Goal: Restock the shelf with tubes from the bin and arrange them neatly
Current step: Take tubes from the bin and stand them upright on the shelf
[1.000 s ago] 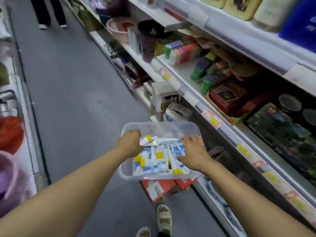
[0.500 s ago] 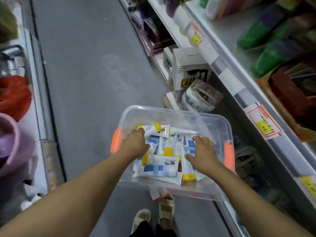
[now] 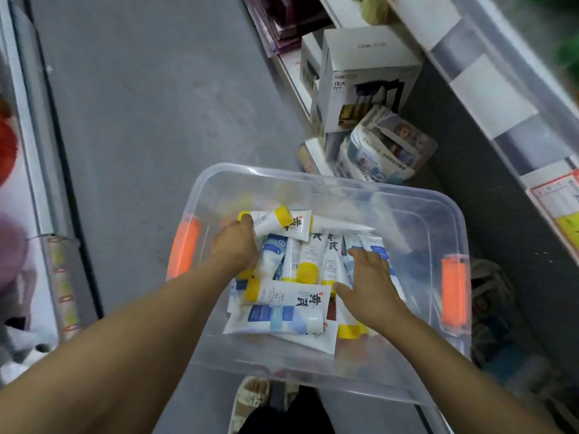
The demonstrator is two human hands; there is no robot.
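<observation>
1. Left hand (image 3: 235,245): inside the bin, fingers curled round a white tube with yellow cap (image 3: 275,223) at the far edge of the pile.
2. Right hand (image 3: 369,286): fingers spread and straight, resting flat on the tubes (image 3: 282,308); grips nothing.
3. Tubes: loose heap, white with yellow or blue markings, crossing one another.
4. Clear plastic bin (image 3: 344,189): orange latches on both ends, above the aisle floor (image 3: 156,104).
5. Shelf edge (image 3: 488,89) to the right; a teapot box (image 3: 360,79) stands below it.
</observation>
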